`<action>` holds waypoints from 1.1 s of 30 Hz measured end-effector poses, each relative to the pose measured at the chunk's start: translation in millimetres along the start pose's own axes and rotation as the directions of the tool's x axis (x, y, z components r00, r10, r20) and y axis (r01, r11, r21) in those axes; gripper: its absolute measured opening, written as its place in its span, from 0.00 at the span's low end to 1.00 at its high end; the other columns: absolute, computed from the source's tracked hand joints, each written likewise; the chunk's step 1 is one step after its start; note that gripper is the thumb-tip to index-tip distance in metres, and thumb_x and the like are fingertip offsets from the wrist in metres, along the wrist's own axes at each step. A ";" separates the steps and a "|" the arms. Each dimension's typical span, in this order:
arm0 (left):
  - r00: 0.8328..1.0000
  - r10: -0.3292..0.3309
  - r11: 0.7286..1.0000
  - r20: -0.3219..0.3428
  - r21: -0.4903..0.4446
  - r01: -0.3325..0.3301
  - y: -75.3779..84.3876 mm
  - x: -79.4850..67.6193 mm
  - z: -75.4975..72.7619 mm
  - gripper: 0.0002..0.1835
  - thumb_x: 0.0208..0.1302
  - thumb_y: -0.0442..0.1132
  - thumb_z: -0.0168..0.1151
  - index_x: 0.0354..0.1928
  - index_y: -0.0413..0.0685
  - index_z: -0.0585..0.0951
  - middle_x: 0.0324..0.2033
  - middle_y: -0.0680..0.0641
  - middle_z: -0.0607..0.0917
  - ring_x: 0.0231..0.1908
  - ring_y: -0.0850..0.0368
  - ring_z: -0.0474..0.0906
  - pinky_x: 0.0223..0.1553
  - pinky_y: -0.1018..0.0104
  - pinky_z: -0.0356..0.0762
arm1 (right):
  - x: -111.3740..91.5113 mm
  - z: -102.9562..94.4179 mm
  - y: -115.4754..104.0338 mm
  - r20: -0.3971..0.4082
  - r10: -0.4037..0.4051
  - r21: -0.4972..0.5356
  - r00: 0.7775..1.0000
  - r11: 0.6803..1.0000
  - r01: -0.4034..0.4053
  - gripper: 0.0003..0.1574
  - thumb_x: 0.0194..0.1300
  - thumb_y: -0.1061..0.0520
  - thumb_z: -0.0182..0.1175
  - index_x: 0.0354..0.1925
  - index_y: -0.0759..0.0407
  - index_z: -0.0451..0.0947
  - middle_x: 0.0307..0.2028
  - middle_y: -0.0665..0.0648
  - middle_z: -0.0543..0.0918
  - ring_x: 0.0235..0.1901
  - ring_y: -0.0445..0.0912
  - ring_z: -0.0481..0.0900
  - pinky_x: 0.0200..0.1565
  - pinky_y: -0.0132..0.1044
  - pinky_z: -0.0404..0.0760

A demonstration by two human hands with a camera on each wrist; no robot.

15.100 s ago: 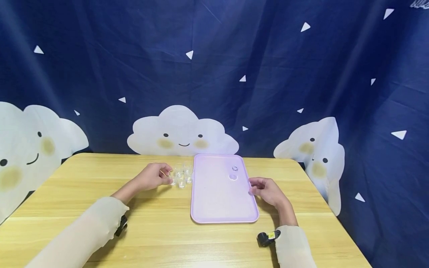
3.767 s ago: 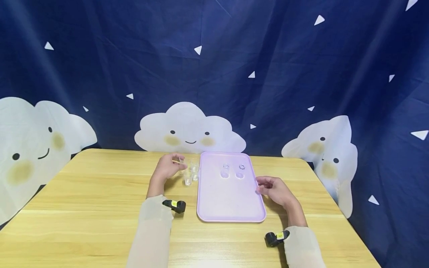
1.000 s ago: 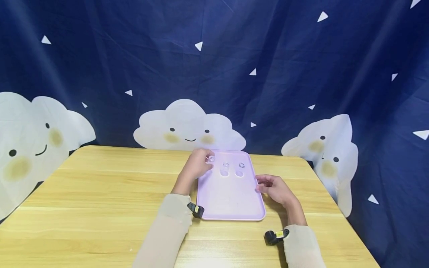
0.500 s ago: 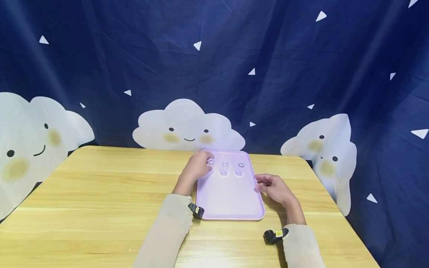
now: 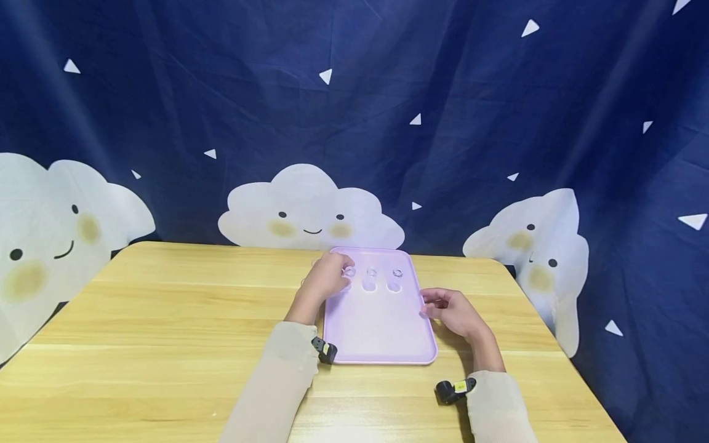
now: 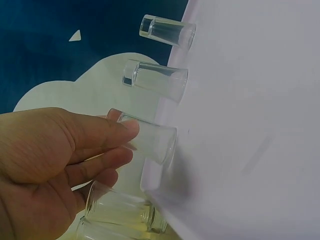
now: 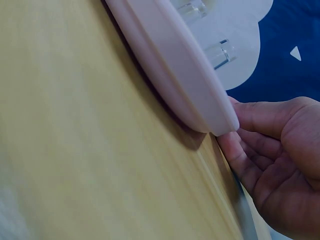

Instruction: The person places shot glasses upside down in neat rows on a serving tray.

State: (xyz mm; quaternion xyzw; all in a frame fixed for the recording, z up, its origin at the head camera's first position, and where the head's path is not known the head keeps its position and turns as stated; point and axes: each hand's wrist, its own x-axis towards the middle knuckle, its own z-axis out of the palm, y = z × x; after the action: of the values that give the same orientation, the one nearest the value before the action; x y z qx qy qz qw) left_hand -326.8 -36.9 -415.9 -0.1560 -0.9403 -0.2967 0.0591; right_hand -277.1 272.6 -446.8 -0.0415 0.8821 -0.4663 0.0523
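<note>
My left hand pinches a small clear shot glass near its thick base, between thumb and fingers. That glass is upside down, its rim on or just over the pale purple tray; exact contact is hard to see. In a row to its right, two more shot glasses stand inverted on the tray: a middle glass and a right glass. My right hand grips the tray's right edge, thumb and fingers at the rim in the right wrist view.
Two upright shot glasses stand on the wooden table left of the tray, mostly hidden behind my left hand in the head view. A dark blue curtain with clouds hangs behind the table's far edge.
Over the past several seconds, my left hand has carried a third glass rightward from the table group to the tray and lowered it. My right hand has stayed at the tray edge.
</note>
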 end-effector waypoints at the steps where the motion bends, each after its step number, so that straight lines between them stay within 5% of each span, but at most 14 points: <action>1: 1.000 0.003 1.000 0.000 0.002 -0.003 -0.1 -0.2 -0.2 0.20 0.56 0.27 0.69 0.53 0.43 0.87 0.49 0.43 0.88 0.52 0.44 0.84 0.58 0.43 0.76 | 0.2 0.2 0.1 -0.002 0.001 0.002 1.000 1.000 -0.001 0.24 0.66 0.65 0.67 0.60 0.65 0.80 0.44 0.59 0.87 0.41 0.49 0.78 0.41 0.34 0.76; 13: 1.000 0.014 1.000 0.009 -0.011 -0.014 2.4 -1.7 -3.2 0.19 0.59 0.29 0.70 0.54 0.41 0.86 0.50 0.43 0.88 0.52 0.46 0.84 0.61 0.43 0.70 | -1.0 0.3 0.8 -0.004 0.006 -0.003 1.000 1.000 -0.006 0.24 0.66 0.65 0.67 0.60 0.66 0.80 0.45 0.59 0.87 0.43 0.49 0.79 0.44 0.35 0.77; 33: 1.000 -0.012 0.998 0.017 -0.063 0.013 1.1 -2.6 -9.1 0.21 0.62 0.30 0.70 0.58 0.41 0.83 0.52 0.42 0.86 0.49 0.48 0.83 0.52 0.54 0.82 | -1.4 0.0 -0.3 -0.002 -0.004 -0.005 1.000 1.000 0.004 0.24 0.66 0.64 0.67 0.60 0.65 0.80 0.45 0.59 0.87 0.43 0.50 0.78 0.44 0.35 0.76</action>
State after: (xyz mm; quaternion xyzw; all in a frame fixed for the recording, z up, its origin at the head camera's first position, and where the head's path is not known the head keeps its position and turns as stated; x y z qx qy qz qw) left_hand -323.9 -42.0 -408.4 -0.1545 -0.9319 -0.3252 0.0445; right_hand -275.7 272.6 -446.4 -0.0429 0.8832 -0.4643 0.0506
